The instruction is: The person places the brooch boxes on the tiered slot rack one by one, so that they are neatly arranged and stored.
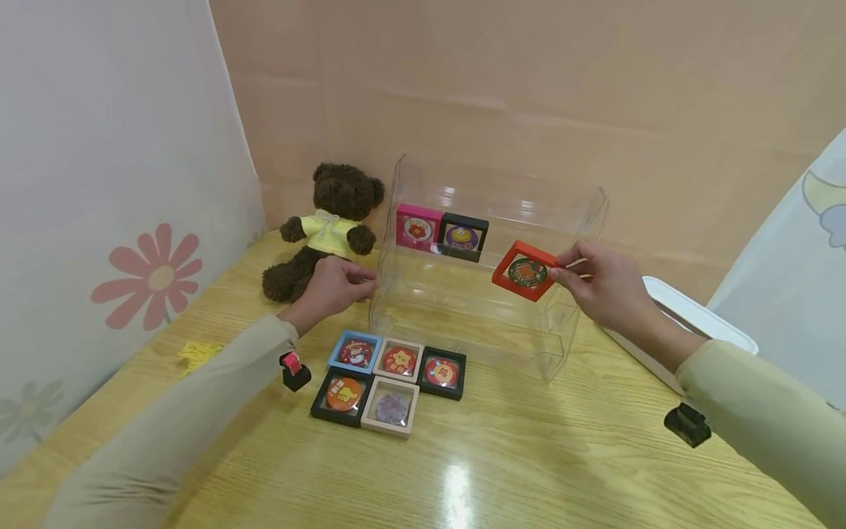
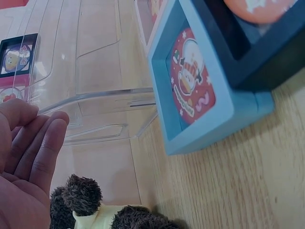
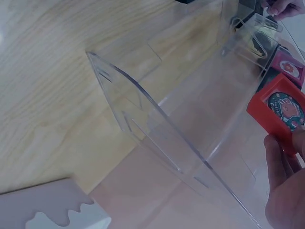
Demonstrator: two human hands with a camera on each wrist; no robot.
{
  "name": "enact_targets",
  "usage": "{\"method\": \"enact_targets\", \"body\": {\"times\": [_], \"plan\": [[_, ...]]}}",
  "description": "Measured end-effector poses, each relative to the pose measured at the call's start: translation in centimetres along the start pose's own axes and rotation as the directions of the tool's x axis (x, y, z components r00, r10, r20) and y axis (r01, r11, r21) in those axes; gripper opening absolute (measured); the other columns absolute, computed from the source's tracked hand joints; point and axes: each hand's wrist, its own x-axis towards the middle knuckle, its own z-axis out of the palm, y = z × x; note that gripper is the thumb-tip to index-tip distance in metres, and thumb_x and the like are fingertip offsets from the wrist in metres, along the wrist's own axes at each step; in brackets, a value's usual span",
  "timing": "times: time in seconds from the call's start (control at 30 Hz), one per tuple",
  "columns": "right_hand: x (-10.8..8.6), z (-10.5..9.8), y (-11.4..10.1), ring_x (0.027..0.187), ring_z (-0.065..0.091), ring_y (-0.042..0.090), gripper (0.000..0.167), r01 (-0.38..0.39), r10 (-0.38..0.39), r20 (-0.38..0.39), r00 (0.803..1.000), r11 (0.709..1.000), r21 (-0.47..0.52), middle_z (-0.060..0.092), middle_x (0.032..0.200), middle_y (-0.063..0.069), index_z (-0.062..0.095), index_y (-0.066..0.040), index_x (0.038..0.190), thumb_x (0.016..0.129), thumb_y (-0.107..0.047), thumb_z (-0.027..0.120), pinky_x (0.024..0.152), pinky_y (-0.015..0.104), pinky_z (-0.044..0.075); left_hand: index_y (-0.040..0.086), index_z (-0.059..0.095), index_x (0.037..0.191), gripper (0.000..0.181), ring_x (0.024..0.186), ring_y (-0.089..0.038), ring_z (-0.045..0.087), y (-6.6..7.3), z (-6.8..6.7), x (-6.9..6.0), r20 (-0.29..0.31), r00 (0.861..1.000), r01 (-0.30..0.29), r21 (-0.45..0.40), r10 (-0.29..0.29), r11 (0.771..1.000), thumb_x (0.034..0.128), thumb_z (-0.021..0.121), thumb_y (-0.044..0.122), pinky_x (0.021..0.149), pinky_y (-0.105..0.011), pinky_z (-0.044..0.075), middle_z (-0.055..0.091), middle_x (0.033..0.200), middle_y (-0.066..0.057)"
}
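My right hand (image 1: pixel 604 283) pinches a red square display frame (image 1: pixel 502 279) by its right corner, thumb and fingers on its edge. A round green badge shows inside it. The frame is tilted, in front of the right part of a clear acrylic tiered stand (image 1: pixel 463 308). At the stand's left side panel, my left hand (image 1: pixel 333 289) pinches the panel's edge between thumb and fingers, as the left wrist view (image 2: pixel 31 157) shows. A pink frame (image 1: pixel 400 228) and a black frame (image 1: pixel 485 239) stand side by side on an upper tier, at its left.
Several framed badges lie together on the table before the stand, among them a blue frame (image 1: pixel 335 353) and a beige frame (image 1: pixel 388 427). Left of the stand sits a brown teddy bear (image 1: pixel 327 235). Yellow strips (image 1: pixel 198 356) lie farther left; a white-edged box (image 1: pixel 707 312) is behind my right arm.
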Motion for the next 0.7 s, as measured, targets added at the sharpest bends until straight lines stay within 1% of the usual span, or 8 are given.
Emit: {"method": "enact_targets", "body": {"times": [0.1, 0.23, 0.33, 0.47, 0.6, 0.7], "plan": [[0.7, -0.2, 0.0, 0.072, 0.069, 0.033, 0.012, 0.014, -0.014, -0.01, 1.0, 1.0, -0.016, 0.068, 0.083, 0.018, 0.062, 0.003, 0.085, 0.081, 0.002, 0.073, 0.056, 0.003, 0.041, -0.001, 0.074, 0.101, 0.021, 0.075, -0.029, 0.069, -0.1, 0.0, 0.0, -0.001, 1.0, -0.01, 0.009, 0.01, 1.0, 0.0879, 0.069, 0.014, 0.059, -0.031, 0.056, 0.071, 0.083, -0.012], [1.5, -0.5, 0.0, 0.074, 0.069, 0.035, 0.011, -0.019, 0.018, -0.022, 1.0, 0.999, -0.037, 0.068, 0.086, 0.02, 0.062, 0.002, 0.087, 0.083, 0.0, 0.072, 0.056, 0.002, 0.04, -0.001, 0.074, 0.101, 0.021, 0.073, -0.027, 0.069, 0.0, 0.1, -0.1, 0.003, 1.0, -0.015, 0.018, 0.015, 1.0, 0.0879, 0.069, 0.014, 0.057, -0.03, 0.055, 0.071, 0.083, -0.011], [2.0, -0.6, 0.0, 0.076, 0.069, 0.035, 0.01, -0.04, 0.038, -0.031, 0.999, 0.998, -0.057, 0.069, 0.086, 0.019, 0.062, 0.001, 0.088, 0.084, -0.003, 0.072, 0.055, 0.005, 0.04, 0.0, 0.074, 0.101, 0.02, 0.073, -0.027, 0.069, 0.0, 0.2, -0.1, 0.004, 1.0, -0.013, 0.024, 0.013, 1.0, 0.0877, 0.069, 0.014, 0.056, -0.03, 0.054, 0.071, 0.082, -0.01], [2.6, -0.4, 0.1, 0.077, 0.069, 0.034, 0.01, -0.04, 0.038, -0.04, 0.999, 0.996, -0.075, 0.069, 0.087, 0.019, 0.062, 0.001, 0.088, 0.085, -0.004, 0.071, 0.055, 0.01, 0.042, 0.001, 0.074, 0.101, 0.02, 0.071, -0.024, 0.069, -0.1, 0.2, 0.0, -0.005, 1.0, -0.009, 0.041, 0.009, 0.999, 0.0875, 0.069, 0.014, 0.056, -0.029, 0.054, 0.071, 0.081, -0.009], [3.1, -0.1, 0.2, 0.077, 0.069, 0.035, 0.011, -0.06, 0.057, -0.044, 0.997, 0.996, -0.069, 0.068, 0.09, 0.02, 0.062, 0.001, 0.089, 0.086, -0.004, 0.07, 0.055, 0.011, 0.041, 0.001, 0.075, 0.101, 0.02, 0.069, -0.02, 0.069, -0.1, 0.0, 0.0, 0.0, 1.0, -0.009, 0.036, 0.009, 0.999, 0.0878, 0.069, 0.015, 0.057, -0.03, 0.055, 0.071, 0.081, -0.009], [3.4, 0.0, 0.2, 0.079, 0.068, 0.036, 0.012, -0.091, 0.089, -0.037, 0.995, 0.995, -0.051, 0.067, 0.093, 0.022, 0.061, 0.002, 0.091, 0.087, -0.005, 0.07, 0.054, 0.008, 0.04, 0.001, 0.075, 0.101, 0.02, 0.069, -0.019, 0.069, -0.1, -0.2, -0.1, 0.009, 1.0, -0.021, 0.025, 0.021, 0.999, 0.0878, 0.069, 0.016, 0.058, -0.031, 0.055, 0.071, 0.081, -0.009]]}}
